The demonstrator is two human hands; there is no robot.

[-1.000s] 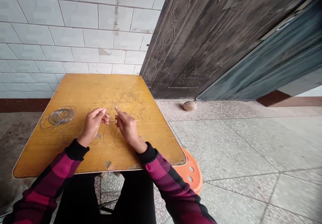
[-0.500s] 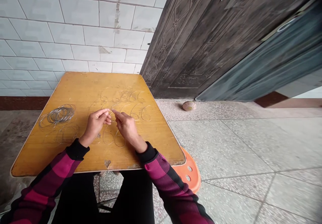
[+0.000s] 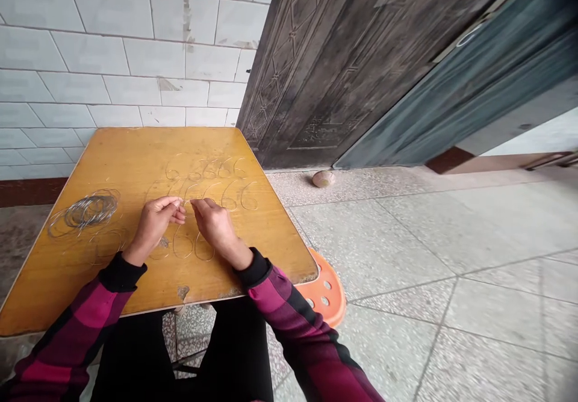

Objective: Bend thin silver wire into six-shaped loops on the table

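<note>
My left hand (image 3: 156, 221) and my right hand (image 3: 215, 224) are close together over the wooden table (image 3: 253, 269), fingertips pinched with a small gap between them. A thin piece of wire (image 3: 186, 201) shows between the fingertips, and both hands appear to grip it; most of it is too fine to make out. Several wires bent like the figure six lie in rows on the table, such as one bent wire (image 3: 248, 199) right of my right hand. A tangled coil of wire (image 3: 90, 211) lies left of my left hand.
An orange stool (image 3: 332, 293) with round holes stands by the table's right front corner. White wall tiles (image 3: 130, 59) rise behind the table. A dark carved door (image 3: 316, 89) is at the back right, with a round stone-like object (image 3: 324, 179) on the floor before it.
The view has turned to the right, so everything sits further left in it. Both hands stay pinched over the same part of the table; my right index finger is now more bent in.
</note>
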